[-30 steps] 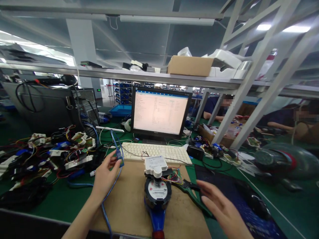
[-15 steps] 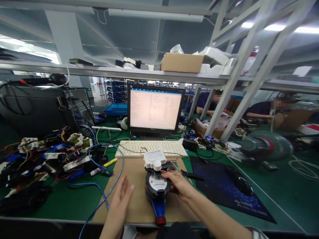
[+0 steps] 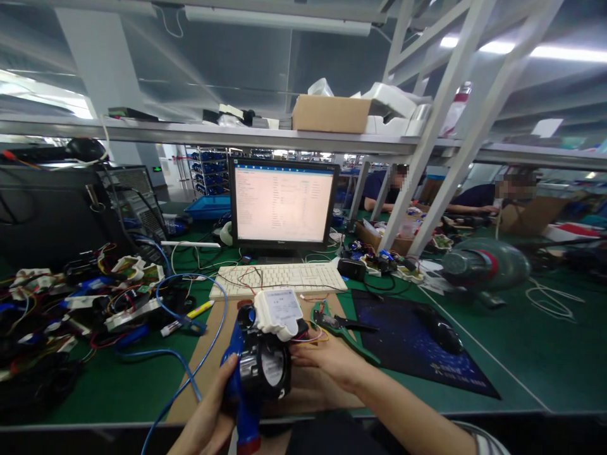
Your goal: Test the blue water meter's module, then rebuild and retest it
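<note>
A blue-bodied water meter (image 3: 258,363) with a black dial housing and a white module on top is lifted off the cardboard sheet (image 3: 213,354) and tilted to the left. My left hand (image 3: 208,417) grips its blue pipe end from below. My right hand (image 3: 327,363) is closed on the meter's right side, where thin coloured wires (image 3: 310,335) trail out. Green-handled pliers (image 3: 341,328) lie just beyond my right hand.
A white keyboard (image 3: 279,278) and a lit monitor (image 3: 282,202) stand behind. A blue cable (image 3: 190,354) loops at the left beside a heap of wired parts (image 3: 85,297). A mouse (image 3: 439,332) rests on a dark mat at the right. Two people sit at the far right bench.
The meter has been raised off the cardboard and tipped to the left. My left hand, open beside it before, now grips its blue end. The camera has shifted slightly.
</note>
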Tool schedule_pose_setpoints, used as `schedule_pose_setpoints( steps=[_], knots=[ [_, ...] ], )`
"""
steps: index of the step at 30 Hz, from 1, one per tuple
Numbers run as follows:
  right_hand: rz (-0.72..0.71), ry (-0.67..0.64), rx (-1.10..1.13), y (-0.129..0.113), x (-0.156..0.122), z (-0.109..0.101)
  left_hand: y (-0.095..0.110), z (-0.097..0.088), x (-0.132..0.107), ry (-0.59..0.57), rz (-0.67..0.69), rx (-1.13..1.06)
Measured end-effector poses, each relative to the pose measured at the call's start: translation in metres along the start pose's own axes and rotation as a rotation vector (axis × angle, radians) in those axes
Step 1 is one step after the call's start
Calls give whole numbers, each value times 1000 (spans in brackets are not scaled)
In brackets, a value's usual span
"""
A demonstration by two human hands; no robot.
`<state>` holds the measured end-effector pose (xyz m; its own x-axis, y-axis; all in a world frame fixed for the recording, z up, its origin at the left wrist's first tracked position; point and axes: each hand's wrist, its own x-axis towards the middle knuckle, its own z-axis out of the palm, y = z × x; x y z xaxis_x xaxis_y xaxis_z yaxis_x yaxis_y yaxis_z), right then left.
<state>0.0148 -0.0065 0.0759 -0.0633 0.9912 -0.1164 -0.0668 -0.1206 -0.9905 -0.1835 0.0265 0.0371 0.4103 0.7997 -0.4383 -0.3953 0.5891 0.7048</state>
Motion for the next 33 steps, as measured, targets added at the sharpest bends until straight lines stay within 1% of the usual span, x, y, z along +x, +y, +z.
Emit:
schedule_pose_setpoints(
  steps=[1, 2, 3, 4, 5, 6, 7, 9, 11, 15, 18, 19, 20, 21, 24, 25, 26, 27, 28, 30, 31, 32, 33],
  knots=[
    [-37, 15, -227, 1, -3, -12, 5, -4, 0, 39, 62, 69],
    [-72, 69, -497, 2, -7, -24, 11, -6, 0, 71, 131, 146],
    [-87, 157, -776, 3, -11, -37, 18, -7, -1, 100, 205, 229],
    [-74, 259, -1030, 5, -15, -49, 24, -8, -2, 126, 279, 320],
    [-30, 353, -1238, 6, -18, -60, 30, -7, -3, 155, 345, 419],
    [32, 419, -1388, 7, -21, -70, 36, -6, -4, 192, 395, 526],
    [106, 448, -1470, 8, -23, -78, 41, -4, -6, 235, 436, 636],
    [231, 428, -1489, 10, -24, -91, 48, 0, -8, 301, 524, 831],
    [269, 393, -1453, 11, -23, -97, 51, 3, -10, 329, 632, 984],
    [221, 393, -1438, 11, -21, -98, 51, 2, -11, 346, 895, 1208],
    [190, 434, -1405, -2, -29, -92, 50, -2, -11, 351, 1020, 1329],
    [155, 445, -1367, -9, -34, -88, 50, -3, -10, 343, 1053, 1358],
    [86, 450, -1315, -17, -41, -83, 50, -4, -10, 337, 1078, 1383],
    [-19, 450, -1254, -25, -48, -77, 50, -5, -9, 331, 1097, 1404],
    [-423, 456, -1077, -45, -68, -55, 48, -2, -9, 297, 1110, 1452],
    [-529, 453, -1041, -47, -73, -48, 48, 0, -9, 286, 1109, 1461],
    [-587, 429, -1032, -48, -75, -41, 47, 2, -10, 278, 1113, 1464],
    [-601, 381, -1054, -46, -76, -35, 47, 5, -11, 280, 1121, 1463],
    [-583, 319, -1100, -42, -75, -32, 47, 7, -11, 292, 1127, 1463],
    [-495, 210, -1198, -33, -72, -30, 48, 9, -13, 319, 1131, 1470],
    [-457, 202, -1217, -28, -71, -32, 49, 9, -14, 324, 1128, 1474],
    [-446, 241, -1207, -25, -71, -35, 50, 8, -14, 327, 1126, 1469],
    [-454, 310, -1180, -24, -72, -40, 51, 6, -15, 327, 1118, 1457]
  ],
)
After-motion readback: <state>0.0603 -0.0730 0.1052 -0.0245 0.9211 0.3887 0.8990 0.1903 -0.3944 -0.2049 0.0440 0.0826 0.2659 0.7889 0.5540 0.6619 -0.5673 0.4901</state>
